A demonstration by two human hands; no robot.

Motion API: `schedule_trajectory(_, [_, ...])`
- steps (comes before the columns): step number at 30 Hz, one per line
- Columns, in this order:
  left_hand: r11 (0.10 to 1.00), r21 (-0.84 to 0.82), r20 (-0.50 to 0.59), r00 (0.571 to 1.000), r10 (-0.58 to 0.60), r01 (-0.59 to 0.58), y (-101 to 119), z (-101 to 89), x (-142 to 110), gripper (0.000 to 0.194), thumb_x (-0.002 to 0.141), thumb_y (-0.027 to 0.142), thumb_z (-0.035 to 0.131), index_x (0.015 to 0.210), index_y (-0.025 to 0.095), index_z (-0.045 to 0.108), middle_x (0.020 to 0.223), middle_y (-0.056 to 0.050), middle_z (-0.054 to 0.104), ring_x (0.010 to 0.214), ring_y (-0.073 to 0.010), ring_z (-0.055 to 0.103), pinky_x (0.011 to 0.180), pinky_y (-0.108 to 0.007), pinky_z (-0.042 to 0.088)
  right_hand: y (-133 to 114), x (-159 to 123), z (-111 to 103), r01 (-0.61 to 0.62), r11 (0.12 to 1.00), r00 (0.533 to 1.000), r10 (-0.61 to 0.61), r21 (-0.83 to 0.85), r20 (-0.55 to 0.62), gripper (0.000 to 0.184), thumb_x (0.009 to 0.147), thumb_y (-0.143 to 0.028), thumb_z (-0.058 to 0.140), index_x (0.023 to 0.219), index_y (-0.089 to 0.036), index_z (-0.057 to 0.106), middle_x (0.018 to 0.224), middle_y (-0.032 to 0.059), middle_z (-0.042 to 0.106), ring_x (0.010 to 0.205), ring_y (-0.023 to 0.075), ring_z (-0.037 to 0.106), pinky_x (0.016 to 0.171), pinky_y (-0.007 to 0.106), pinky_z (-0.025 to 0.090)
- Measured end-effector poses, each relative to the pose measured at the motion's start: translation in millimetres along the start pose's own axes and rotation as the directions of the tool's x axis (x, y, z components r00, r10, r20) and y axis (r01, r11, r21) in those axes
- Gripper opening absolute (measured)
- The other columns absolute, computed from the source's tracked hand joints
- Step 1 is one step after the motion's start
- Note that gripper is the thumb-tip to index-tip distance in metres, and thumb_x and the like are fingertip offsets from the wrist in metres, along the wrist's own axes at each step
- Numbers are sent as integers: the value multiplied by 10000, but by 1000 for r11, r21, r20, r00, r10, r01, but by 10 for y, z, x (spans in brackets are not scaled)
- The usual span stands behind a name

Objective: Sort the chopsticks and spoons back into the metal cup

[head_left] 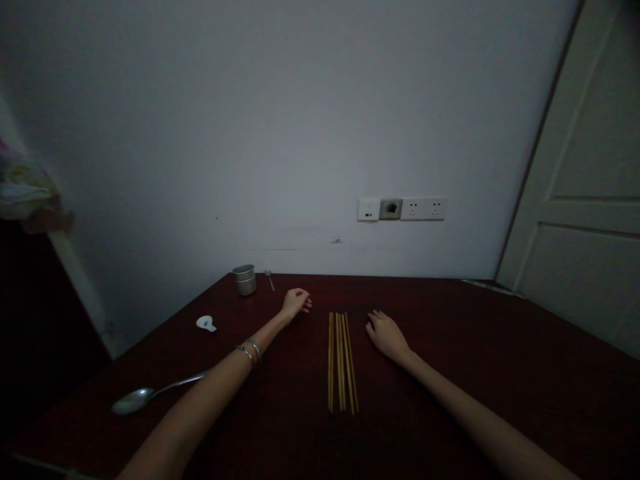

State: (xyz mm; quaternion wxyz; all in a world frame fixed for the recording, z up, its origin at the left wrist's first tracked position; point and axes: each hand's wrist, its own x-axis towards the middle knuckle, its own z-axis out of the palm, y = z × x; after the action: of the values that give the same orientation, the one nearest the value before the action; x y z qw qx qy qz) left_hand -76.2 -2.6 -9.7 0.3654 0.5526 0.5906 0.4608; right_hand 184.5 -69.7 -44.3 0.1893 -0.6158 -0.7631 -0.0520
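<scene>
Several wooden chopsticks lie lengthwise side by side on the dark red table, between my two hands. My left hand rests on its side beyond their far left end, fingers loosely bent and a little apart, with nothing in them. To the right of the chopsticks, my right hand lies palm down on the tabletop, open and holding nothing. Neither hand touches the chopsticks. A large metal spoon lies at the left, the end of its handle hidden behind my left forearm. Farther back is a white ceramic spoon.
A grey metal cup stands at the table's back left corner, with a small metal spoon beside it. The table meets a pale wall carrying several sockets. A panelled door is on the right.
</scene>
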Motion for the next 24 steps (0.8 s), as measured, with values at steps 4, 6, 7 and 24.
schedule_trajectory(4, [989, 132, -101, 994, -49, 62, 118, -422, 424, 73, 736, 146, 489, 693, 102, 529, 505, -32, 571, 457, -122, 573, 457, -222, 477, 26, 7, 44, -4, 1000, 1000, 4, 10, 20, 420, 819, -227, 339, 1149, -61, 538, 1250, 171, 476, 1195, 243, 389, 981, 353, 284])
schedule_trajectory(6, [971, 219, -139, 988, -67, 96, 117, -626, 624, 85, 708, 135, 514, 626, 109, 518, 426, -16, 524, 404, -133, 545, 441, -246, 470, 35, 5, 60, -10, 1000, 1000, 9, 11, 24, 433, 816, -232, 341, 1168, -59, 523, 1260, 169, 466, 1199, 252, 382, 987, 364, 277])
schedule_trajectory(7, [958, 265, -153, 986, -69, 108, 98, -713, 709, 102, 690, 131, 528, 591, 114, 511, 394, -12, 501, 385, -141, 535, 438, -258, 466, 37, 4, 67, -12, 1000, 1000, 12, 11, 23, 437, 815, -234, 339, 1173, -59, 520, 1262, 167, 464, 1202, 256, 379, 988, 368, 274])
schedule_trajectory(24, [767, 632, -263, 962, 81, 108, -353, -973, 1261, 135, 634, 199, 558, 525, 157, 489, 662, -143, 625, 879, -250, 598, 737, -280, 431, 6, -29, -42, 45, 996, 998, -41, 82, -54, 372, 799, -228, 370, 1100, -174, 581, 1178, 119, 529, 1099, 249, 463, 915, 360, 357])
